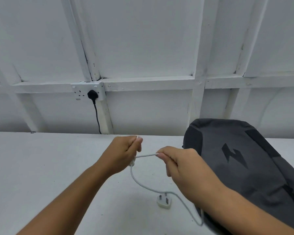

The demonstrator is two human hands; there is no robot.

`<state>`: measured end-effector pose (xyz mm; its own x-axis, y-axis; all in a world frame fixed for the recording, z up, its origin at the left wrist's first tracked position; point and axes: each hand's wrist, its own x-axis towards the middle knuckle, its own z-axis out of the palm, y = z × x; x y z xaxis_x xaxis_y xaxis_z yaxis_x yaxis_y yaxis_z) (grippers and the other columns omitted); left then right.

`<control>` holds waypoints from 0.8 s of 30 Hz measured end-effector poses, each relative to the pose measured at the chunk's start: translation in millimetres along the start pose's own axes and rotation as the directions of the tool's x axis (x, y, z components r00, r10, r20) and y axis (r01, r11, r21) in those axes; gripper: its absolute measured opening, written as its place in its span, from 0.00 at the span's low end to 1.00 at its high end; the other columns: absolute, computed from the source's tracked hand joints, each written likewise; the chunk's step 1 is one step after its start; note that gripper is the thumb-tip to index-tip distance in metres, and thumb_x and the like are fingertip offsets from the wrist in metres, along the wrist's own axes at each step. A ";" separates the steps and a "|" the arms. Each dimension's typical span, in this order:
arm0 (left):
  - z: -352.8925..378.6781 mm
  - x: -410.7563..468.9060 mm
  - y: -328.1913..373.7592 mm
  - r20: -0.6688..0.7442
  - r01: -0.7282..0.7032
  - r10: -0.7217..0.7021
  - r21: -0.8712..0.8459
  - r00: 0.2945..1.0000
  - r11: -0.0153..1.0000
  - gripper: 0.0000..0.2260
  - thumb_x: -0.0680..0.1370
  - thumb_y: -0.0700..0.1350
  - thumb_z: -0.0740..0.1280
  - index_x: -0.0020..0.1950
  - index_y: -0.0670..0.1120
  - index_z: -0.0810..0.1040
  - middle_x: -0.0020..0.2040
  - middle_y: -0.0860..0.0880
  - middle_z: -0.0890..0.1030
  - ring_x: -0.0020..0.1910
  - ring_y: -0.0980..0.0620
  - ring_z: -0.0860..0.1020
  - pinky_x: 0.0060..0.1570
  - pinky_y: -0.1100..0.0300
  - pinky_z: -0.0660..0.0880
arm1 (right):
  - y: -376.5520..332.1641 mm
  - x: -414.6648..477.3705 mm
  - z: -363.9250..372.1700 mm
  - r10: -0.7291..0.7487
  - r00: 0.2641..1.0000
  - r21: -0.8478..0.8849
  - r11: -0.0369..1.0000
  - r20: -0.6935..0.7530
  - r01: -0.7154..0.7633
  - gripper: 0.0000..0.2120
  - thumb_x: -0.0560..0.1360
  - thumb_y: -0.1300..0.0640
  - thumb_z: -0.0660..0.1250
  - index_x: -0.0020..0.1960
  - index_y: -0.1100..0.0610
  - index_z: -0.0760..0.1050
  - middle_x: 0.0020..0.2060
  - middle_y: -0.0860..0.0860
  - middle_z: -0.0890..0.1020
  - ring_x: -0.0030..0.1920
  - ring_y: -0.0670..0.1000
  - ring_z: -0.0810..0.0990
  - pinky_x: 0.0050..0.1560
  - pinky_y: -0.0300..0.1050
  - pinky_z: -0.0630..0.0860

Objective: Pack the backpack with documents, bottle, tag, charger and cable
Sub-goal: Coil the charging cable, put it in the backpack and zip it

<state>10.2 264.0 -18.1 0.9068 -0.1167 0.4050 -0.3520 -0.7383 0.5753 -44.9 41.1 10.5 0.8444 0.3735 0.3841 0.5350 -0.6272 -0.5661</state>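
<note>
A white cable (141, 182) runs between both my hands above the white table (49, 167). My left hand (124, 151) grips one end of it in a closed fist. My right hand (178, 167) pinches the cable a short way along, with a taut stretch between the hands. The rest of the cable droops in a loop to the table and passes under my right forearm. A white three-pin charger plug (164, 200) lies on the table, pins up, below my hands. The dark grey backpack (244, 158) lies flat at the right, partly covered by my right arm.
A white panelled wall stands behind the table. On it is a wall socket (87, 90) with a black plug (92, 94) whose black cord drops behind the table's far edge.
</note>
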 end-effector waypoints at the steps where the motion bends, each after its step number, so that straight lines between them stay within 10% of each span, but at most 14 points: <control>1: 2.0 -4.5 -1.6 0.028 -0.007 0.007 -0.003 1.000 1.000 0.19 0.86 0.52 0.59 0.34 0.55 0.75 0.28 0.55 0.80 0.28 0.58 0.79 0.30 0.70 0.71 | 0.9 0.1 -2.9 0.007 1.000 0.019 1.000 0.005 -0.007 0.13 0.84 0.47 0.58 0.52 0.51 0.79 0.30 0.47 0.76 0.31 0.50 0.73 0.36 0.51 0.75; 11: 10.2 -14.6 -6.1 0.062 0.145 -0.131 -0.440 0.989 0.886 0.23 0.87 0.49 0.56 0.36 0.45 0.78 0.29 0.48 0.79 0.28 0.55 0.75 0.32 0.63 0.72 | -5.6 -1.9 -4.7 -0.191 0.959 0.085 0.973 -0.210 0.212 0.11 0.83 0.52 0.62 0.47 0.51 0.81 0.28 0.43 0.75 0.29 0.46 0.72 0.30 0.43 0.69; 24: 22.8 -14.2 1.9 0.133 0.290 -0.262 -0.559 0.956 0.777 0.24 0.86 0.50 0.60 0.30 0.50 0.73 0.24 0.52 0.70 0.23 0.55 0.66 0.26 0.64 0.64 | 0.0 -34.0 28.8 -0.379 0.868 0.280 0.838 -0.320 0.469 0.17 0.84 0.53 0.59 0.46 0.61 0.81 0.32 0.45 0.76 0.33 0.43 0.75 0.34 0.36 0.73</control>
<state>2.0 249.0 -38.9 0.9898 -0.0067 0.1421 -0.1397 -0.2358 0.9617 -72.8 48.2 -23.5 0.5207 0.3439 0.7814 0.8524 -0.1591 -0.4981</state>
